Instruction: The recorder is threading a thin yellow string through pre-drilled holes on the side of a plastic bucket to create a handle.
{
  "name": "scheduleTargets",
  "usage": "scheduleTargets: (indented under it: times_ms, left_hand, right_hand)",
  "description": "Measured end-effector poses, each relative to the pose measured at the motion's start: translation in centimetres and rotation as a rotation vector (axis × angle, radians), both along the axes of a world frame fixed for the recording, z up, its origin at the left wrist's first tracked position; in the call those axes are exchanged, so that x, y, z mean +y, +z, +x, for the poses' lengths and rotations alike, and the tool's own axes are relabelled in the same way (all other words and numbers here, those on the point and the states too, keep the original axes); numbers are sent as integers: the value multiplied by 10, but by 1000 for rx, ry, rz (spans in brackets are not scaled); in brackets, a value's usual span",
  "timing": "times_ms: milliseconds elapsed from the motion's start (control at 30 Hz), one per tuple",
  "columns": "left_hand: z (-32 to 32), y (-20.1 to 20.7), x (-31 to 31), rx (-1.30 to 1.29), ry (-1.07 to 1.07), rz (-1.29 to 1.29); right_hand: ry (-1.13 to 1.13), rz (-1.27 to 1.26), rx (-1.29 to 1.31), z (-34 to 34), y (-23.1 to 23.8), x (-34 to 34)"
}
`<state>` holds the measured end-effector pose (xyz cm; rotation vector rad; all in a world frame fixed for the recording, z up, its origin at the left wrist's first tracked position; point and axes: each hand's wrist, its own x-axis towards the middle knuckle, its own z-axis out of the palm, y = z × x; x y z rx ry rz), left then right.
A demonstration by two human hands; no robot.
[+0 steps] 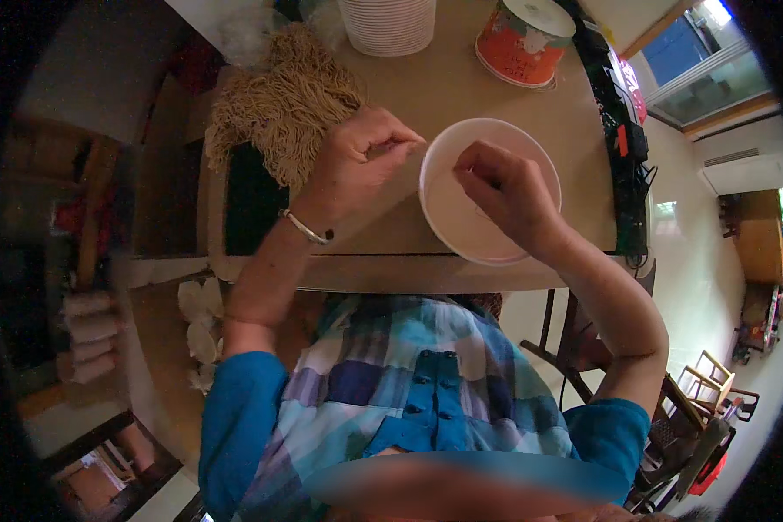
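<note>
Brown table: the tabletop (378, 239) carries all of the work in hand; the work looks under way and, by my judgement, nearer its start than its end.
Pale strand heap: the loose, tangled strand heap (291, 100) lies at the upper left of the tabletop, partly behind the left hand; it is bulky, so plenty appears to be left.
White bowl: the round bowl (448, 224) stands at the table's near side, right of centre, open upward; most of its visible inside is bare, so little looks done there, though the right hand hides part of it.
Orange drum: the drum (522, 52) with a pale top stands beyond the bowl, apart from it.
Left hand: the hand (361, 161) reaches up from the lower left, between heap and bowl, fingers bent, thumb and forefinger tips brought close together just beside the bowl's rim; I cannot tell whether a strand is pinched there.
Right hand: the hand (506, 191) comes in from the lower right over the bowl, fingers curled toward the thumb and pointing left; what it may grip cannot be told. The two hands are apart, near each other.
Fine marks: faint lines (478, 211) show inside the bowl, too thin to identify.
</note>
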<state>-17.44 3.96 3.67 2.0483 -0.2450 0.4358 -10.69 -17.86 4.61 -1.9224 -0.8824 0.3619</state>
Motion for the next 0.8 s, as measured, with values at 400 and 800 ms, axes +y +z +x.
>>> scheduleTargets:
  times_ms: [400, 800]
  left_hand:
    - [-18, -32, -8, 342, 39, -300]
    - [-18, -40, -8, 344, -38, -401]
  right_hand:
    - [36, -83, 124, -3, -3, 10]
    - [26, -56, 54, -2, -7, 17]
